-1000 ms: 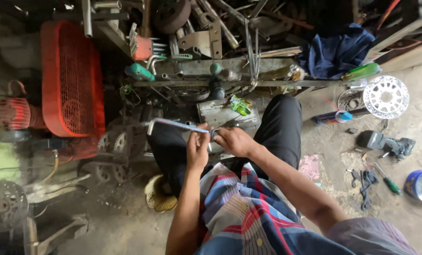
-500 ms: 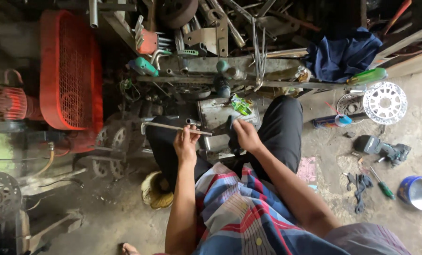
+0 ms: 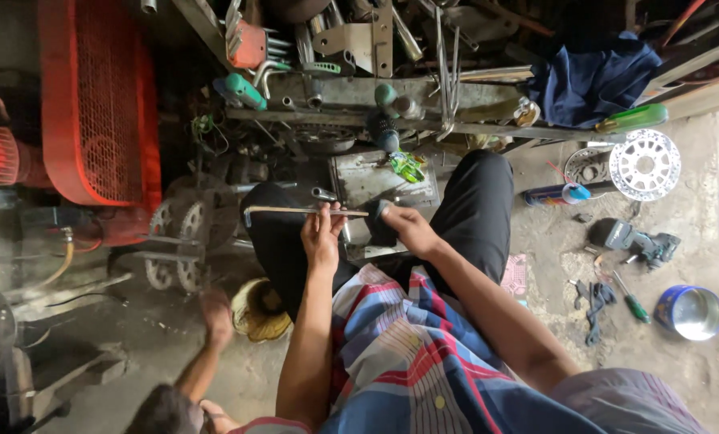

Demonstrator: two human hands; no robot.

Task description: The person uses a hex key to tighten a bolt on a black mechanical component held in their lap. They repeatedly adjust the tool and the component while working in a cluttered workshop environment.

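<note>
My left hand (image 3: pixel 323 233) grips a long thin metal rod (image 3: pixel 295 211) held level above my lap, its bent end pointing left. My right hand (image 3: pixel 404 227) is closed around a dark cloth or pad (image 3: pixel 378 221) wrapped on the rod's right end. Both hands sit above my black trousers (image 3: pixel 476 201) and my striped shirt (image 3: pixel 408 354). A grey metal box (image 3: pixel 375 178) lies on the ground just beyond the hands.
A red mesh guard (image 3: pixel 94 96) and engine stand at left. A cluttered tool rack (image 3: pixel 375 88) runs across the top. A white disc (image 3: pixel 645 165), a drill (image 3: pixel 641 241), a screwdriver (image 3: pixel 629 299) and a blue tin (image 3: pixel 691 313) lie right. Another person's arm (image 3: pixel 207 337) reaches in below left.
My hands and the rod have shifted left and lower in view. Another person's arm and head have come into view at the bottom left.
</note>
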